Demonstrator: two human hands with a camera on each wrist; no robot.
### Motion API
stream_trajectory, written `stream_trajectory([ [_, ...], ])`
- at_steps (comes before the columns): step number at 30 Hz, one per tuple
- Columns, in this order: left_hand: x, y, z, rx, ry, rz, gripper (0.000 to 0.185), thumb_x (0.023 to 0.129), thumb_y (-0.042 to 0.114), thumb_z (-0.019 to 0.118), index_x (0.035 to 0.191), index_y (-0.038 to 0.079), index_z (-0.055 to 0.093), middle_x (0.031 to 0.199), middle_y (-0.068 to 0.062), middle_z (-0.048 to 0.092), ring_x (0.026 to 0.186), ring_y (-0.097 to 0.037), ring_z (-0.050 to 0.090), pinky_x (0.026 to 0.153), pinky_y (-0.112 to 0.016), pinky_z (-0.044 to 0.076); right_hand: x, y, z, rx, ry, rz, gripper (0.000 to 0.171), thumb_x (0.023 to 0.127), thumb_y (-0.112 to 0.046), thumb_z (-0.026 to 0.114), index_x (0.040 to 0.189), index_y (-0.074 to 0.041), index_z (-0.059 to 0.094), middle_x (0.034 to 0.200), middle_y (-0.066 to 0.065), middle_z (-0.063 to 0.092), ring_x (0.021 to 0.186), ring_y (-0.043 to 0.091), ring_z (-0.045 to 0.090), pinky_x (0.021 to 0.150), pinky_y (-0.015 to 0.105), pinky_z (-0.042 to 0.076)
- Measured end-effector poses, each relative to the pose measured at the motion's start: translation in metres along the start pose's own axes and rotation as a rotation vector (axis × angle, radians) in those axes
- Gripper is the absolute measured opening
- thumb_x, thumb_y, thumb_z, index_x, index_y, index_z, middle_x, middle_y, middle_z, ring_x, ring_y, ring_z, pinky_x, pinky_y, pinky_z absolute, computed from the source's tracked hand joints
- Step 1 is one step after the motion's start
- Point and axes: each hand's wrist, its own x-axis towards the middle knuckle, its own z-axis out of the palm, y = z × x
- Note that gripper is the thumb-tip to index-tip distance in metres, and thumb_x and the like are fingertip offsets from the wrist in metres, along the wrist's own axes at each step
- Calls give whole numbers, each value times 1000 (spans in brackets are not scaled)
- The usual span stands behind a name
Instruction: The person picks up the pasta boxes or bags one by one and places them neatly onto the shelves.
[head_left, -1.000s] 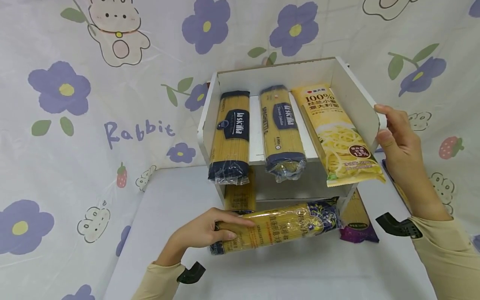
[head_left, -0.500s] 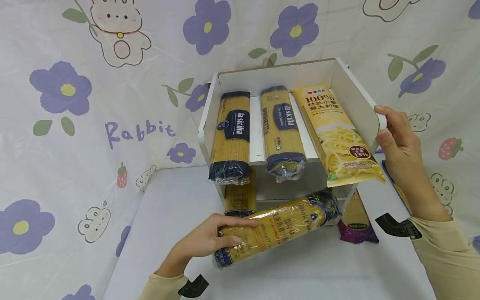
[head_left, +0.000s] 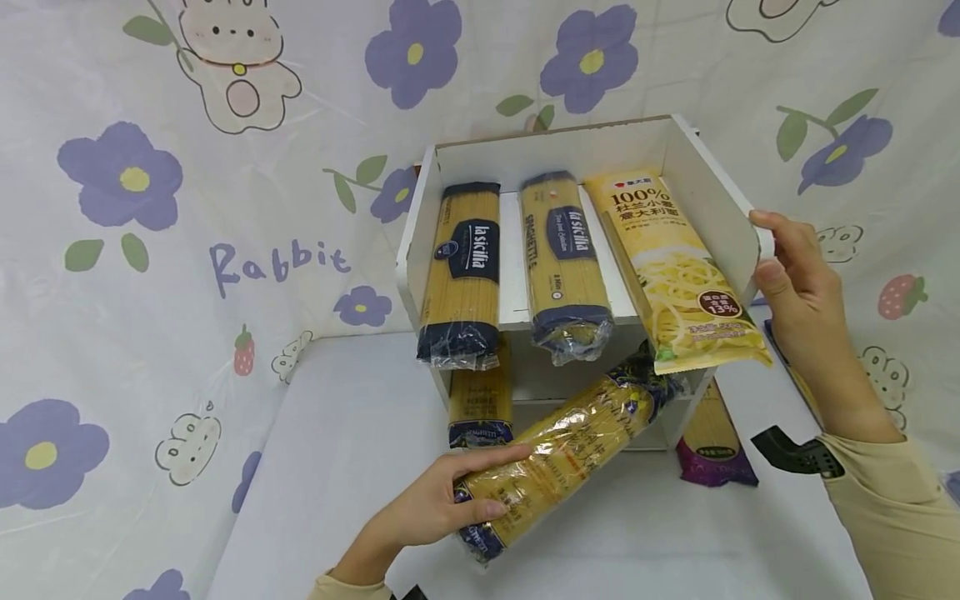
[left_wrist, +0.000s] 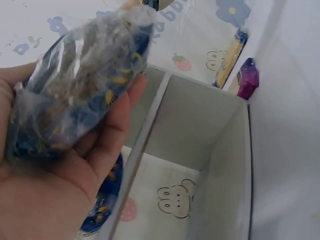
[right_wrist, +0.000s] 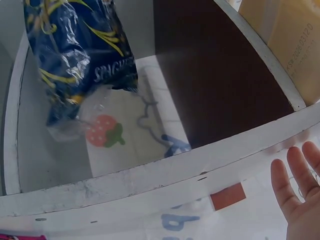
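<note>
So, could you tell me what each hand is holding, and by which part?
The left hand grips the clear-wrapped yellow spaghetti packet near its lower end. The right hand holds the white two-tier shelf by its right side panel's front edge.

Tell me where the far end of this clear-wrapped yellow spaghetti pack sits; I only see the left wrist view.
Observer: The clear-wrapped yellow spaghetti pack lies slanted; its far end reaches the lower opening of the white two-tier shelf unit.
Operator: Where is the right hand?
Observer: The right hand holds the unit's right side wall.
Operator: Anything on top?
Observer: Three pasta packs lie on the upper tier.
</note>
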Motion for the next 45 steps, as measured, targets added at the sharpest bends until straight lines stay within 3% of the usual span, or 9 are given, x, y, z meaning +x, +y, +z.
stream_trajectory([
  [4,1,-6,5,-11,-15,9,61,100,25,59,155,19,33,161,-5,35,135,-11,50,104,-23,47,0,1,0,0,1,11,41,104,-13,45,145,-6,45,125,-9,50,104,6,53,82,10,45],
  [12,-2,-19,10,-16,-46,9,75,97,29,64,159,21,22,166,-1,22,152,-12,24,117,-19,30,-1,3,1,9,5,12,41,104,-14,46,144,-5,45,124,-9,51,104,6,53,82,8,46],
  [16,1,-24,13,-59,-48,-4,79,96,32,65,159,24,18,167,1,19,150,-13,30,114,-21,36,0,3,1,53,10,-15,40,104,-12,46,143,-3,46,121,-9,52,102,4,54,81,10,45],
  [20,6,-29,20,-140,-8,-15,83,93,29,70,159,26,20,167,1,18,141,-10,39,104,-21,45,0,2,1,71,9,-10,40,104,-11,45,143,-3,45,121,-9,51,102,4,54,82,9,45],
  [27,18,-43,34,-149,135,78,81,90,22,74,157,20,27,165,-3,26,149,-9,31,115,-18,35,0,3,0,75,2,-1,41,104,-11,46,144,-4,45,123,-8,51,104,6,54,82,9,47],
  [30,22,-47,38,-151,176,85,83,89,24,75,157,20,28,166,-3,24,151,-11,27,117,-18,33,0,4,0,72,2,-3,41,104,-13,46,144,-5,46,124,-7,51,105,7,54,82,9,47],
  [35,25,-48,42,-231,147,13,89,87,31,76,158,27,24,168,4,15,150,-12,29,112,-21,40,0,3,0,63,8,-1,41,104,-15,47,144,-6,47,124,-6,51,104,8,53,82,11,46],
  [39,27,-50,46,-267,99,6,93,88,29,76,159,29,17,168,3,9,149,-20,31,109,-25,45,-1,2,0,63,5,-2,41,104,-13,47,144,-5,46,124,-7,51,104,8,53,81,11,46],
  [45,31,-57,53,-306,140,14,93,88,22,76,159,29,17,168,3,11,146,-25,35,107,-29,48,0,3,-1,73,-11,-11,41,104,-12,46,144,-4,44,124,-7,50,103,6,52,81,10,46],
])
